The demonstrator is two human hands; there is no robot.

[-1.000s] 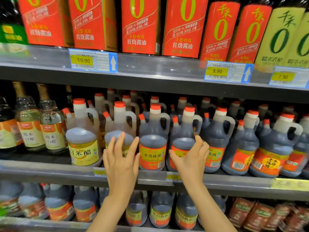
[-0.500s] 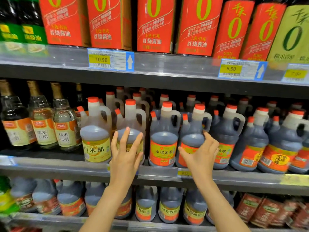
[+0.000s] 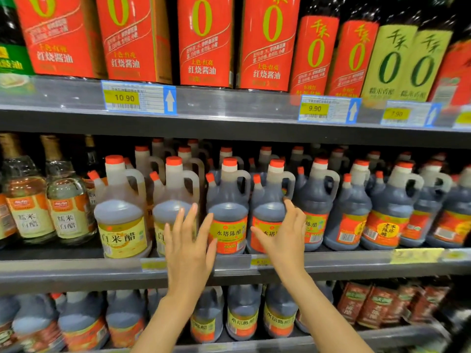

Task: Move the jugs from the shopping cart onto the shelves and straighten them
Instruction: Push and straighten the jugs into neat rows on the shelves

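Observation:
A row of handled jugs with red caps fills the middle shelf (image 3: 76, 266). Two pale jugs with yellow labels (image 3: 122, 215) stand at the left, and dark vinegar jugs with orange labels (image 3: 228, 217) run to the right. My left hand (image 3: 190, 240) is open with fingers spread, in front of the second yellow-label jug (image 3: 173, 200) and beside the first dark jug. My right hand (image 3: 284, 235) has its fingers apart against the front of the second dark jug (image 3: 271, 207). Neither hand wraps a jug. The shopping cart is out of view.
Tall red and yellow-green bottles (image 3: 204, 42) line the top shelf above price tags (image 3: 139, 99). Clear glass bottles (image 3: 67, 200) stand left of the jugs. More jugs (image 3: 243, 317) and dark pouches (image 3: 377, 304) fill the lower shelf.
My view has shifted left and slightly down. My left hand has slid right toward the first dark jug. My right hand stays on the second dark jug with its fingers spreading.

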